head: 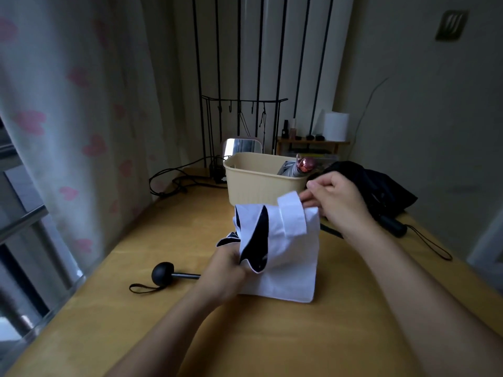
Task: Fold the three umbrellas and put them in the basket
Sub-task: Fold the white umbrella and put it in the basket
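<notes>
A white umbrella with a black lining lies loosely gathered on the wooden table; its round black handle with a wrist loop sticks out to the left. My left hand grips the bunched canopy near the shaft. My right hand pinches the white closing strap at the canopy's top. A beige basket stands behind, with a folded grey umbrella with a pink handle inside. A black umbrella lies unfolded to the right of the basket.
A small mirror and a black wire rack stand behind the basket. Black cables lie at the table's far left. A small shelf with bottles and a paper roll sits at the back right. A curtain hangs on the left.
</notes>
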